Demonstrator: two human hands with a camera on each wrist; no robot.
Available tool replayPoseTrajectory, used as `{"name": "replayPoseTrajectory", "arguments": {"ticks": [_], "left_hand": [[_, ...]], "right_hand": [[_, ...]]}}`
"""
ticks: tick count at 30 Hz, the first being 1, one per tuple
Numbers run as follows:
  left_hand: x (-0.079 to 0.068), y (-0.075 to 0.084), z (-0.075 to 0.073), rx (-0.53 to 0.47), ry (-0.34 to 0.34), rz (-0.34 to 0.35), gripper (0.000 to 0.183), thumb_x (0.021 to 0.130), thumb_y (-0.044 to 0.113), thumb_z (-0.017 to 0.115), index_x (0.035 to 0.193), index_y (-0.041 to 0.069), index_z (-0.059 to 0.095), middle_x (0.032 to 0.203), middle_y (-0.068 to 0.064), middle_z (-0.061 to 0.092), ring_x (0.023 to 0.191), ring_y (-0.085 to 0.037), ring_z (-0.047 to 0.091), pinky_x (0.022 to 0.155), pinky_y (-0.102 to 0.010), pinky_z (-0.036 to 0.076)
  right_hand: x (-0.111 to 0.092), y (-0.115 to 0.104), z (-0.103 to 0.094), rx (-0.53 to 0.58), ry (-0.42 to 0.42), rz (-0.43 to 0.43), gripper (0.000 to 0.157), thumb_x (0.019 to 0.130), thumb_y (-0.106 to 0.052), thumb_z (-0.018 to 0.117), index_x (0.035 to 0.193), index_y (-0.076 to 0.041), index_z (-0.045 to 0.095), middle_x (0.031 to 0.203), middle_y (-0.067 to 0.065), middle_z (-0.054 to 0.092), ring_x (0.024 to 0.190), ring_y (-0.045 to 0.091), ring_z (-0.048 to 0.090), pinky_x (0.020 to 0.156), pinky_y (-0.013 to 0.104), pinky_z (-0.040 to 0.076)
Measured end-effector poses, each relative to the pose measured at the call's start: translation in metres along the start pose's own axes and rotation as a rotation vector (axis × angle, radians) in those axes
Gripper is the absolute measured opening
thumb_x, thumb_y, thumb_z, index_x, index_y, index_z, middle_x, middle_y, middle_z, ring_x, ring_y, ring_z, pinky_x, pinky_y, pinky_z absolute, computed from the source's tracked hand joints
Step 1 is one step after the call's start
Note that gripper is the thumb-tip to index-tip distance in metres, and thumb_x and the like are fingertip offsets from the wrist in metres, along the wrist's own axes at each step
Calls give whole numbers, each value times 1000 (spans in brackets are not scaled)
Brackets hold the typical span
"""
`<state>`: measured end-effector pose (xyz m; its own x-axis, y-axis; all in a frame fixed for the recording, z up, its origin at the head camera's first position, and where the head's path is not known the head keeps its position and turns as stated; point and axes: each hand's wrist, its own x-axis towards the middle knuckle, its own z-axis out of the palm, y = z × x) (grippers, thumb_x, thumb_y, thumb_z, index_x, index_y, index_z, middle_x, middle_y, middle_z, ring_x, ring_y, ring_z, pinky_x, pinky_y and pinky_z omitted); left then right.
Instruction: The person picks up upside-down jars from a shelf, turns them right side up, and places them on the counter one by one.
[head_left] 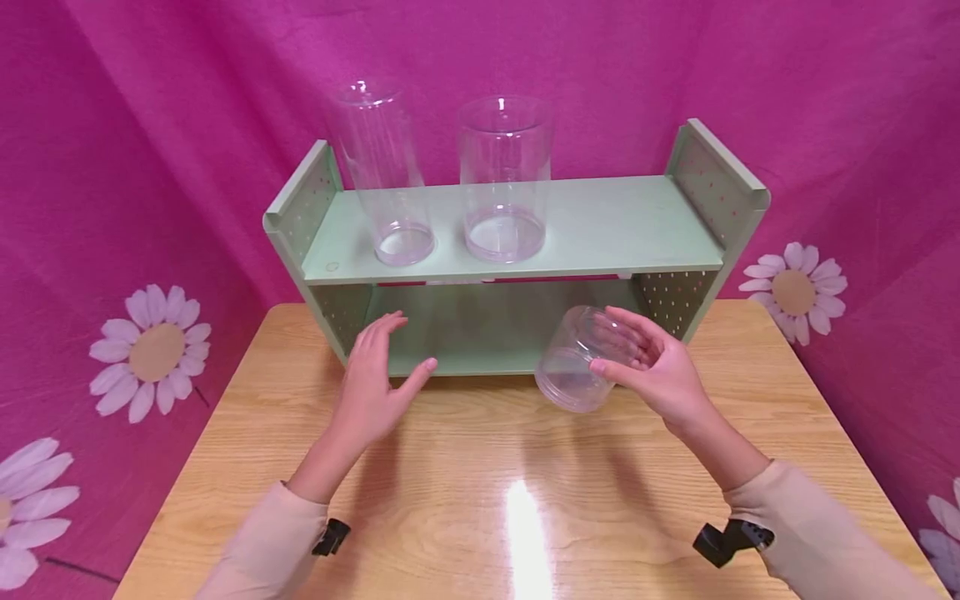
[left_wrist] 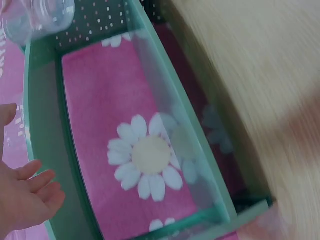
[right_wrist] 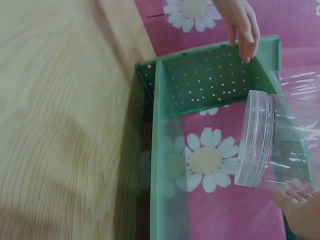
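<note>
My right hand [head_left: 667,375] grips a short clear plastic jar [head_left: 573,375], thumb on the near side and fingers behind. The jar is tilted in front of the shelf's lower level, its ribbed end pointing down and left. In the right wrist view that ribbed band [right_wrist: 254,140] shows clearly, with part of my right hand [right_wrist: 302,207] at the jar's side. My left hand [head_left: 378,375] is held in the air by the lower level's left side, fingers spread from the thumb and holding nothing. The left wrist view also shows my left hand [left_wrist: 30,195] free of any object.
A pale green two-level shelf [head_left: 615,221] stands on a wooden table [head_left: 450,483]. Its upper level carries a tall narrow clear container [head_left: 386,167] at left and a wider clear container [head_left: 504,175] near the middle. A magenta flowered cloth [head_left: 585,67] hangs behind and beside.
</note>
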<state>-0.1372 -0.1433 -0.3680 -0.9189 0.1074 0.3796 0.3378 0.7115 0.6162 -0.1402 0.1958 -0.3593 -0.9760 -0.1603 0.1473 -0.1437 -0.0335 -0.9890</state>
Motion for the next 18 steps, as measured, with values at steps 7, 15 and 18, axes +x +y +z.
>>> {"name": "replayPoseTrajectory", "arguments": {"ticks": [7,15,18], "left_hand": [[-5,14,19,-87,-131,-44,79,86,42,71,149,10,35,155,-9,39,145,-30,34,118,-55,32],[-4,29,42,-220,-260,-107,85,81,40,78,150,14,36,155,-7,42,145,-30,38,117,-56,35],[-5,33,50,-252,-284,-82,87,78,36,81,149,13,37,154,-7,44,144,-30,40,115,-56,37]], "right_hand": [[3,3,13,-32,27,69,69,83,-1,74,144,0,42,118,-25,64,110,-9,61,94,8,49],[5,8,29,-57,29,105,73,81,-4,77,145,-1,42,122,-20,63,109,-10,61,94,10,50],[5,9,34,-46,27,108,72,82,-4,76,145,-1,42,122,-20,64,109,-10,61,94,9,50]]}}
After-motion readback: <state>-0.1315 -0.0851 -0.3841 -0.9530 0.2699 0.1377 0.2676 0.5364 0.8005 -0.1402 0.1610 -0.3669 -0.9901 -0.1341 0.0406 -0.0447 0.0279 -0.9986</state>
